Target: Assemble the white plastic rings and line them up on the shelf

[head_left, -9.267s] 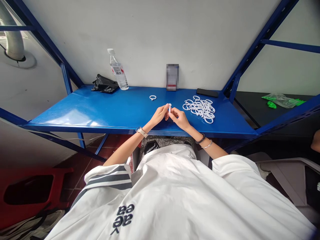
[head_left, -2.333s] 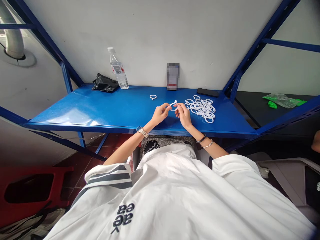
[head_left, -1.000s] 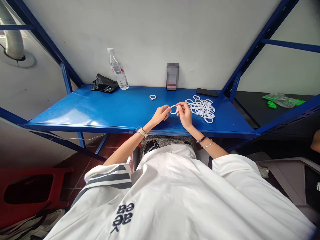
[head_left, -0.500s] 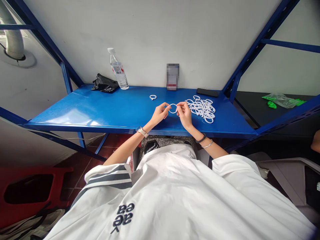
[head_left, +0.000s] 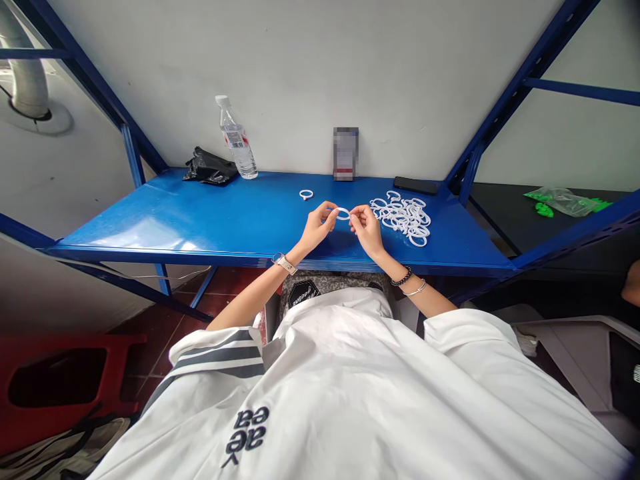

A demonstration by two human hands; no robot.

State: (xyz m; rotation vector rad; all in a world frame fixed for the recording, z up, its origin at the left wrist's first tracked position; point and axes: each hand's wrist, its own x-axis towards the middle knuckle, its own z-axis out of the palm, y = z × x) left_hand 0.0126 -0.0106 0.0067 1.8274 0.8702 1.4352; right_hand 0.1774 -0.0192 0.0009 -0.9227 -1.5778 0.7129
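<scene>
Over the blue bench, a seated person is pinching one white plastic ring between both hands, the left hand gripping its left edge and the right hand its right, fingertips closed on the rim. She appears to be working the ring's ends together; finishing likely calls for a firm, even squeeze. Ring is lying nearly flat, its width running left to right, just beside the heap of rings. A single ring is sitting farther back.
</scene>
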